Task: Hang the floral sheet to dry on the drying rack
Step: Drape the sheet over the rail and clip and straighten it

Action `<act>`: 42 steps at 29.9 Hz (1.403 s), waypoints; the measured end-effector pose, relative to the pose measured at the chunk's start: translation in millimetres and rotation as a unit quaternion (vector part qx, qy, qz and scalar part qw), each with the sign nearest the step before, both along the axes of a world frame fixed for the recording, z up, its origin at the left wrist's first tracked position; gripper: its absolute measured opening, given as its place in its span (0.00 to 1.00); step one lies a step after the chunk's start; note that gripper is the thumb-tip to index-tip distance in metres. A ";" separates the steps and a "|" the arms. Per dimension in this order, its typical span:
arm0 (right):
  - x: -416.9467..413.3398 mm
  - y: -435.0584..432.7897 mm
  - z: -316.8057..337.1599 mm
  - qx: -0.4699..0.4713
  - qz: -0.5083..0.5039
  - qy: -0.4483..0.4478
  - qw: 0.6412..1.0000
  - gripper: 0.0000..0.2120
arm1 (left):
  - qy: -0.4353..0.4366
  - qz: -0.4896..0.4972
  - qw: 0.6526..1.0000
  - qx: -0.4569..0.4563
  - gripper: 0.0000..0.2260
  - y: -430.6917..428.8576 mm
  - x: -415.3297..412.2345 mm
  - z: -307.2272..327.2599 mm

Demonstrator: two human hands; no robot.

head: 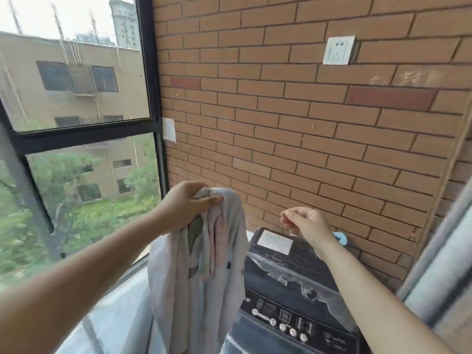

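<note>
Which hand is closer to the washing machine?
The right hand. It hovers above the back of the washing machine; the left hand grips the floral sheet off to its left.

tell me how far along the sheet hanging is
Early. Done: the floral sheet is lifted clear, dangling beside the washing machine. In hand: the left hand grips it bunched at the top; the right hand is off it, fingers curled, holding nothing I can see. Left: opening it out and draping it over the drying rack, which is not clearly in view.
</note>
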State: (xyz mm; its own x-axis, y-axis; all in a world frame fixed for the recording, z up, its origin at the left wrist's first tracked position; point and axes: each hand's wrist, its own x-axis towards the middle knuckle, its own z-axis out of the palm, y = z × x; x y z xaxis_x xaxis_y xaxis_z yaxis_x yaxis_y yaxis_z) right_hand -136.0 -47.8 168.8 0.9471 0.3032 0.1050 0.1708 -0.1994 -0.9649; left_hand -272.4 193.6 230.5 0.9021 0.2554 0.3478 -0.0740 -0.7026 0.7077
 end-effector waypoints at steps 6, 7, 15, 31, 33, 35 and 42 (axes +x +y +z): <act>147.5 -81.1 -89.9 -0.128 -0.088 0.050 0.987 0.07 | 0.038 0.004 0.999 0.012 0.18 -48.4 119.2 -47.2; 164.4 -89.8 -103.9 -0.144 -0.101 0.063 0.982 0.06 | 0.046 0.003 0.999 0.014 0.18 -51.7 128.0 -53.2; 287.7 -139.0 -188.3 -0.284 -0.125 0.117 0.943 0.06 | 0.090 0.042 0.995 0.031 0.17 -70.8 225.5 -116.7; 406.6 -156.5 -299.7 -0.176 -0.312 0.271 0.894 0.22 | 0.167 0.002 0.985 0.046 0.20 -96.1 357.1 -192.3; 415.5 -156.6 -316.0 -0.148 -0.327 0.279 0.891 0.23 | 0.169 -0.006 0.984 0.051 0.21 -100.5 367.6 -201.6; 417.1 -153.7 -315.4 -0.117 -0.340 0.287 0.888 0.22 | 0.177 -0.017 0.983 0.047 0.21 -104.1 374.2 -206.3; 401.9 -155.4 -291.7 0.015 -0.359 0.280 0.890 0.12 | 0.182 -0.029 0.982 0.043 0.22 -110.5 384.7 -216.9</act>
State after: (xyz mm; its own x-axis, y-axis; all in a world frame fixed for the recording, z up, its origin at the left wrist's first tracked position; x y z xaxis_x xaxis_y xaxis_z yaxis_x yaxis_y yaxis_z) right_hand 265.9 -203.2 -122.9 0.8021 -0.3969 -0.4462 -0.4993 -0.0358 -0.8657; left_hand 112.2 83.1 13.6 0.9829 0.1832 0.0184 0.1303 -0.7630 0.6331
